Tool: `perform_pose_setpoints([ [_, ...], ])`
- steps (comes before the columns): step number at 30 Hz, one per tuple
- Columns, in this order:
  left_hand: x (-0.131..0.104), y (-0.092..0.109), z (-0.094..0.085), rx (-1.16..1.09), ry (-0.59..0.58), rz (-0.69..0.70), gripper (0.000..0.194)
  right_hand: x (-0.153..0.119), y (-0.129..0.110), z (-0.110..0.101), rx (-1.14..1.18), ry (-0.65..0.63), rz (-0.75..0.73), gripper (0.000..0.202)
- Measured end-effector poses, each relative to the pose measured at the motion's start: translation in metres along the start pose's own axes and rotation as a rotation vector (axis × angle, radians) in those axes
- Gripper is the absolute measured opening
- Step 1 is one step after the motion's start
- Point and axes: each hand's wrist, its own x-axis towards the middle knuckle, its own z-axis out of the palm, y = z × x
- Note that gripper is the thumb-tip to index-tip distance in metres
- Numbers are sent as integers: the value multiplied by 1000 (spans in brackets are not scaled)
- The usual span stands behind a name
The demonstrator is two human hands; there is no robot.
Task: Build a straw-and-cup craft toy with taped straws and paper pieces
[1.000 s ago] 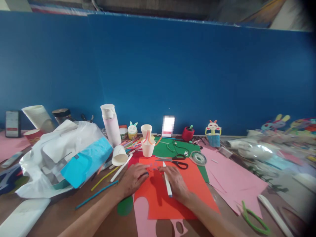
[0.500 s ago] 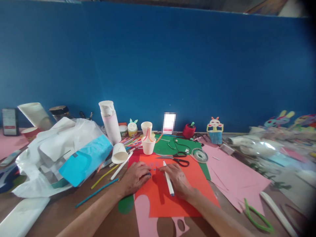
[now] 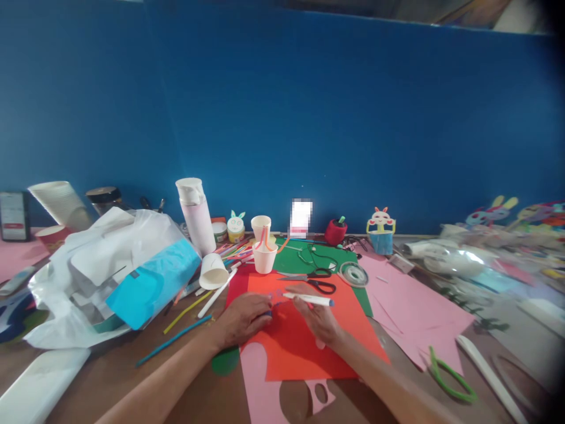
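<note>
My right hand [image 3: 321, 318] grips a white marker [image 3: 311, 299] with a blue end, held nearly level above a sheet of orange paper [image 3: 318, 359]. My left hand [image 3: 245, 318] lies on the sheet's left side, fingers curled, with a small dark blue piece like a marker cap [image 3: 267, 314] at its thumb and fingertips. Small blue-purple marks [image 3: 276, 294] show on the paper between the hands. Just beyond lie black-handled scissors [image 3: 321, 286] and a roll of clear tape [image 3: 353, 274]. A white paper cup [image 3: 265, 259] with orange strips stands behind the sheet.
A white plastic bag [image 3: 66, 294] with a blue packet [image 3: 154, 285] fills the left. A tipped paper cup [image 3: 212, 272] lies near my left hand. Pink paper [image 3: 424, 306], a green pipe cleaner [image 3: 450, 380] and cut pink scraps [image 3: 256, 388] lie around. A blue wall [image 3: 282, 118] rises behind.
The marker in my right hand has swung from pointing toward me to lying nearly level, its blue end now to the right. My left hand stays on the paper.
</note>
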Motion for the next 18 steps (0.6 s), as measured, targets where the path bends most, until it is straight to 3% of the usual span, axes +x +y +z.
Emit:
perform_pose_setpoints([
  [4,2,1,-2,10,-28,3,27,2,-3,13,172,15,123,20],
  [10,1,0,-2,0,-12,-31,27,3,2,25,94,70,149,10],
  [18,0,-6,0,-48,1,-72,28,-2,12,27,63,84,134,15],
])
